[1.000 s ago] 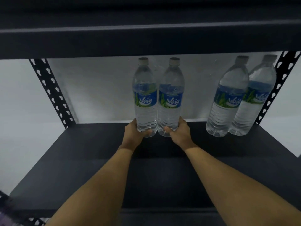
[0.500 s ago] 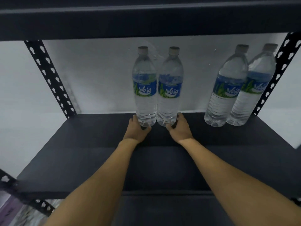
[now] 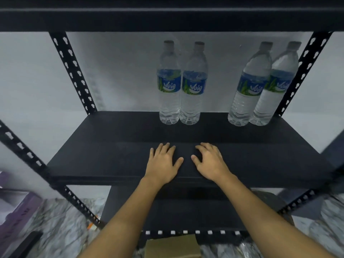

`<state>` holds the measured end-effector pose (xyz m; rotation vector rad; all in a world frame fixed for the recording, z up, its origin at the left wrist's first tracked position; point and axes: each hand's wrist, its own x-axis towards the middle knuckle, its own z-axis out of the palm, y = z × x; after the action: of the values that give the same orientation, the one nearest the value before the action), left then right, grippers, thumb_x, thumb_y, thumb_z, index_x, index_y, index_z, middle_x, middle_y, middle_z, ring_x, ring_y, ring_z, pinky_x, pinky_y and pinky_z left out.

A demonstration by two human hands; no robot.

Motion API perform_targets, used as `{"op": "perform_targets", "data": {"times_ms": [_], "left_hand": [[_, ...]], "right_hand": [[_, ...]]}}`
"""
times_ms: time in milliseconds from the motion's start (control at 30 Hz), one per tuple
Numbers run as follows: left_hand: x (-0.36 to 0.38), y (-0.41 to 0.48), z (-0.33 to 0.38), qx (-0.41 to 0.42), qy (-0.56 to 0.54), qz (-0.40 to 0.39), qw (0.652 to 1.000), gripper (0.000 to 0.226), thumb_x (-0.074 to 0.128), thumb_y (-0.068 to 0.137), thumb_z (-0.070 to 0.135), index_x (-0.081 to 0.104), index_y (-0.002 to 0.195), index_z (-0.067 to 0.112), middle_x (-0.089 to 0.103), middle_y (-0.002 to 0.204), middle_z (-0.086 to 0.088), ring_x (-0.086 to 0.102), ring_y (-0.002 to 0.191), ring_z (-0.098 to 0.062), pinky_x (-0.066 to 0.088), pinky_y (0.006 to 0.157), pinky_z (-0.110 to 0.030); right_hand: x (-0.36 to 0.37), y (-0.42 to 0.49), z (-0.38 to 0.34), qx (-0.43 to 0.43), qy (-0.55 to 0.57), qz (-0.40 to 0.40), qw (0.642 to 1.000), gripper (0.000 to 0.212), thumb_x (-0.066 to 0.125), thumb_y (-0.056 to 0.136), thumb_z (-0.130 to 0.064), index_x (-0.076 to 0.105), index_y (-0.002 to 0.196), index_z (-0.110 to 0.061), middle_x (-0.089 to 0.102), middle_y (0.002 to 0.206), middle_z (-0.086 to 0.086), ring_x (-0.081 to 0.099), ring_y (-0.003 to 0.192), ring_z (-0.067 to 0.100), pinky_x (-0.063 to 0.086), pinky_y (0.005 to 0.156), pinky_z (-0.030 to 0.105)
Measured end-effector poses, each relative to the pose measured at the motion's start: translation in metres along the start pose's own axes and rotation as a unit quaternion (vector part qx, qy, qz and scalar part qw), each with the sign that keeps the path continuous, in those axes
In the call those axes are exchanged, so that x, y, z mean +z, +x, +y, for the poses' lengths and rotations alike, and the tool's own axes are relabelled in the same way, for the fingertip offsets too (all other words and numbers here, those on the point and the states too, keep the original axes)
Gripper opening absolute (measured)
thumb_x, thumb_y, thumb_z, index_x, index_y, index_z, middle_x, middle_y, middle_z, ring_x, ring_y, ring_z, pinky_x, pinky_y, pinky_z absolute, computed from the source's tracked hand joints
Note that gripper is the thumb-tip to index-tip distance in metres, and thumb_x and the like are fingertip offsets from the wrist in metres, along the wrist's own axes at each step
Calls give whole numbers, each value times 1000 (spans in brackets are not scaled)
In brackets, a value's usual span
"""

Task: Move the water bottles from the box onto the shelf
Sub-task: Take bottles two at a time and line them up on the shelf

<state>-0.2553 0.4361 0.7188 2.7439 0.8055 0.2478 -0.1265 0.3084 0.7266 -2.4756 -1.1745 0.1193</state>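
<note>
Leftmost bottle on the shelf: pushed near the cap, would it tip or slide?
Likely tip: the bottle is tall on a narrow base. It looks full, so probably heavy enough to resist a light nudge. Pushed rightward, it would likely lean on its neighbour close beside it.

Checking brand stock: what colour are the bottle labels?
The labels are blue with green leaves and white lettering, best seen in the head view.

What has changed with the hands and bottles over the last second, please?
The left hand and right hand let go of the two middle bottles and drew back toward the front edge of the shelf, fingers now loose. Those bottles stand upright at the back; the right-hand pair stayed put.
</note>
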Motion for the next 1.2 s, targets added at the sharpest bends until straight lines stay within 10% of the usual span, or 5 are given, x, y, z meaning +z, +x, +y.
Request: {"op": "perform_targets", "data": {"times_ms": [367,600,900,1200], "left_hand": [[30,-103,-10,49,43,93,994,68,24,101,56,22,157,19,21,165,-3,9,155,-23,6,125,-50],[86,-173,-31,-35,-121,44,991,63,44,100,47,28,155,22,27,163,1,20,152,-19,21,123,-45],[237,-306,-92,-308,-242,-224,892,53,58,95,33,44,142,11,50,139,-14,51,126,-32,43,103,-37],[411,-331,-141,-405,-256,-289,829,63,62,86,36,43,142,12,54,134,-12,56,122,-31,49,99,-39]], "right_hand": [[40,-99,-17,-31,-53,74,995,64,40,98,-46,27,152,-13,19,161,9,7,150,24,-1,122,44],[82,-147,-17,-9,72,94,993,65,53,95,-33,25,151,-16,7,163,2,3,150,21,7,122,41],[239,-255,23,203,150,-208,945,49,61,87,-26,53,131,-6,55,133,15,53,122,33,44,102,42],[418,-299,83,305,113,-331,886,58,59,87,-49,48,136,-19,55,135,6,53,121,28,45,101,37]]}}
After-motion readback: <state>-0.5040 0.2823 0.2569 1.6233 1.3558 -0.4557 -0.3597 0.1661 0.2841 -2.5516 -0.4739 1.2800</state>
